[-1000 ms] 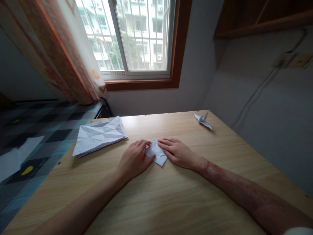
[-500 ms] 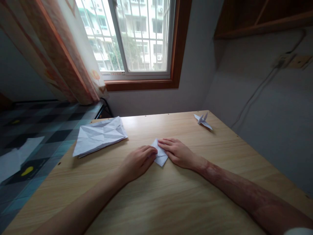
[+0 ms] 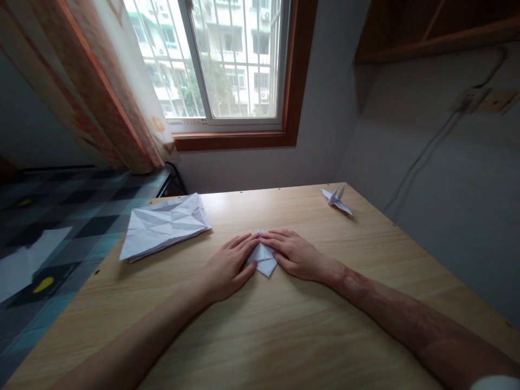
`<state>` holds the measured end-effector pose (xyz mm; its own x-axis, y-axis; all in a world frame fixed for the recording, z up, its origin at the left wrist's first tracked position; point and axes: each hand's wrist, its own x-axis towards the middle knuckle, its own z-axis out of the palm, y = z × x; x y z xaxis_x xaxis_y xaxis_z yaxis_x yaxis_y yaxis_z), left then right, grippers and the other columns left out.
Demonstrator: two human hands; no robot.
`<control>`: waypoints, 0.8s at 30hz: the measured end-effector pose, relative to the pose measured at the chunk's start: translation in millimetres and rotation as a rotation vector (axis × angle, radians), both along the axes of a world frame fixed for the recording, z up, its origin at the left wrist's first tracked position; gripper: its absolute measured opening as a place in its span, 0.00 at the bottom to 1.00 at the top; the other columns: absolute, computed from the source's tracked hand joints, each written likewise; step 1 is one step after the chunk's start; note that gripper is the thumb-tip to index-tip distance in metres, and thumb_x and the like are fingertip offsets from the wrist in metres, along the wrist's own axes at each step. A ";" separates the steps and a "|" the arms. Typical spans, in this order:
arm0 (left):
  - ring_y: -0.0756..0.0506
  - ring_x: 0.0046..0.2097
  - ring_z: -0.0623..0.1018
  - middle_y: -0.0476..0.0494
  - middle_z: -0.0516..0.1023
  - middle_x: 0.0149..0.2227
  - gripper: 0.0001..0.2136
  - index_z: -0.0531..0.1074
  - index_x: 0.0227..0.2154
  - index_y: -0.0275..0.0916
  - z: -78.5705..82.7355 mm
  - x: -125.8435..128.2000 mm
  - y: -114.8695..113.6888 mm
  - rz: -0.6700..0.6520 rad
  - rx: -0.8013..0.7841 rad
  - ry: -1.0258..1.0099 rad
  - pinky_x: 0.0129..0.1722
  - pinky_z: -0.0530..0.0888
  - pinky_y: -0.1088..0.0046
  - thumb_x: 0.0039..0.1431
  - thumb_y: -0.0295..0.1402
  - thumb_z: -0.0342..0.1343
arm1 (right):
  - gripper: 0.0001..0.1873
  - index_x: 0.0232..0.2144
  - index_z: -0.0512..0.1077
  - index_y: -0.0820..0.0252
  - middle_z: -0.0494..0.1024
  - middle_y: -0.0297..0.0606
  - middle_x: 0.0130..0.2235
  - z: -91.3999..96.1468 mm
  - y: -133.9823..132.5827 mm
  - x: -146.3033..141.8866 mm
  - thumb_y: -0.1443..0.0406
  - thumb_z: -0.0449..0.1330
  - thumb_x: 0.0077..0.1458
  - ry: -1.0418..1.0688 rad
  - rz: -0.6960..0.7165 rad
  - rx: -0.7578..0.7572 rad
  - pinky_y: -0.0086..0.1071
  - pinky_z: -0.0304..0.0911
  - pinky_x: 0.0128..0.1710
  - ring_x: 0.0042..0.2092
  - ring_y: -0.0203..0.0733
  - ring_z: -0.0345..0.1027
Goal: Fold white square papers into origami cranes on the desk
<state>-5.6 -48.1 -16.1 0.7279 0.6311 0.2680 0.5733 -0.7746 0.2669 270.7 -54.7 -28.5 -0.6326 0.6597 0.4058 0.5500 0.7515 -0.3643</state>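
Observation:
A small folded piece of white paper (image 3: 265,259) lies flat on the wooden table (image 3: 252,336), its pointed lower corner toward me. My left hand (image 3: 231,265) rests on its left side, fingers stretched out over the upper left edge and thumb at the lower left. From the right, my right hand (image 3: 294,253) lies flat across the paper's upper right edge with the fingers extended. The fingertips of both hands come close together near the top corner and cover part of the folds.
Creased white sheets (image 3: 166,225) lie stacked at the table's back left. A folded paper crane (image 3: 337,201) stands near the back right corner. Beside the table on the left is a checkered bed cover (image 3: 93,233) with loose white paper (image 3: 34,260) on it.
My left hand's fingers have straightened and slid up along the paper's left edge toward the top corner. The right hand has hardly moved.

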 end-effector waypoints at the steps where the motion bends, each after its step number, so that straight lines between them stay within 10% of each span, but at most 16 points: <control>1: 0.34 0.76 0.68 0.36 0.69 0.75 0.26 0.66 0.73 0.39 0.2 -0.3 0.1 0.005 -0.003 0.008 0.76 0.67 0.48 0.76 0.39 0.53 | 0.29 0.72 0.69 0.51 0.73 0.43 0.72 0.9 0.0 0.2 0.69 0.59 0.72 0.000 0.006 0.007 0.52 0.59 0.75 0.73 0.52 0.66; 13: 0.36 0.75 0.69 0.41 0.69 0.75 0.25 0.68 0.74 0.45 -2.8 -0.8 2.4 0.018 -0.007 -0.009 0.76 0.68 0.49 0.78 0.35 0.50 | 0.25 0.60 0.79 0.50 0.82 0.42 0.62 2.0 -0.3 -0.7 0.74 0.61 0.66 0.063 0.104 0.009 0.47 0.67 0.68 0.64 0.49 0.75; 24: 0.38 0.57 0.84 0.38 0.85 0.57 0.11 0.82 0.51 0.43 1.5 -1.7 3.1 0.032 0.054 -0.154 0.60 0.82 0.57 0.71 0.35 0.60 | 0.36 0.75 0.64 0.54 0.67 0.45 0.76 -2.0 1.1 -0.9 0.69 0.59 0.67 -0.046 -0.009 -0.091 0.54 0.54 0.78 0.78 0.53 0.58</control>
